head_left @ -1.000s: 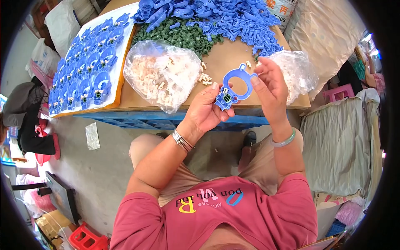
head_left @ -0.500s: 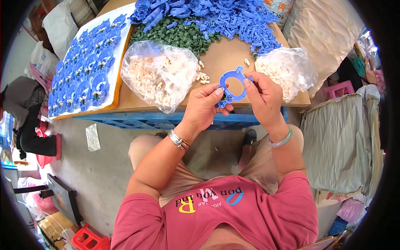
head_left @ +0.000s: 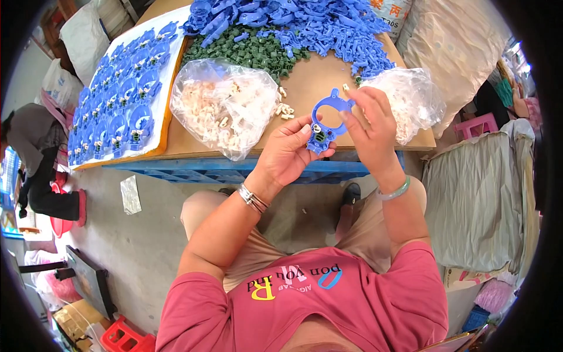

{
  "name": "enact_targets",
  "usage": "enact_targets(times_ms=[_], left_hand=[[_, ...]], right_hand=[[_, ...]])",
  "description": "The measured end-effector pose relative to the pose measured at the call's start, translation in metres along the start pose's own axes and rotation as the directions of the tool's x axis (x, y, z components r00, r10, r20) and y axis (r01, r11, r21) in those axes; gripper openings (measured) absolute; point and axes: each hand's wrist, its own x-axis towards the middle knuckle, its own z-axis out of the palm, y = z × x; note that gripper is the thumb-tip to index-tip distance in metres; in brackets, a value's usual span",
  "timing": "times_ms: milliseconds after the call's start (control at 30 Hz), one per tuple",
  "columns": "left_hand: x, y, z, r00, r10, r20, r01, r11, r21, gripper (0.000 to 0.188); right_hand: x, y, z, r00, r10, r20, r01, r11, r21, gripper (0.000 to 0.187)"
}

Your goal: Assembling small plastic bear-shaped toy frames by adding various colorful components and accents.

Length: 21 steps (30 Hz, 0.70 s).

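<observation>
My left hand [head_left: 287, 149] pinches a blue plastic ring-shaped part [head_left: 323, 136] by its lower end, thumb on top. A small dark green piece and a cream bit are set in that end. Beside the ring's right side is my right hand [head_left: 373, 120], fingers stretched out and apart from the thumb, with nothing seen in it. Whether its thumb touches the rim I cannot tell. Close to its fingertips lies a small cream piece [head_left: 345, 87] on the table [head_left: 319, 70]. Clear bags of cream pieces stand left [head_left: 226, 108] and right [head_left: 404, 102] of my hands.
At the back lie heaps of blue parts [head_left: 334, 35] and dark green pieces [head_left: 252, 50]. On the left a white board [head_left: 166, 120] carries rows of blue assemblies. A blue pallet [head_left: 217, 170] shows under the table's front edge. Another person [head_left: 41, 158] bends over at far left.
My right hand has let go of the ring's right side and opened. The ring has turned in my left hand, showing its lower end more fully. The person at left has shifted.
</observation>
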Motion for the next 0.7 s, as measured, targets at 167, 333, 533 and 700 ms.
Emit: enact_targets(times_ms=[167,333,533,700], left_hand=[[0.002,-0.002,0.002,0.996,0.065,-0.066,-0.069,0.996,-0.051,0.027],[0.000,-0.002,0.003,0.998,0.060,-0.036,-0.060,0.998,-0.001,0.026],[-0.001,-0.001,0.004,0.995,0.075,-0.058,-0.073,0.997,0.037,0.027],[-0.003,-0.003,0.005,0.992,0.117,-0.046,-0.115,0.992,0.048,0.027]], right_hand=[[-0.001,-0.010,0.002,0.951,-0.236,0.200,0.241,0.971,-0.002,0.017],[-0.003,-0.012,0.007,0.917,-0.314,0.247,0.340,0.938,-0.069,0.007],[-0.004,-0.012,0.010,0.930,-0.268,0.252,0.296,0.952,-0.079,0.007],[-0.005,-0.016,0.011,0.933,-0.267,0.242,0.298,0.949,-0.103,0.007]])
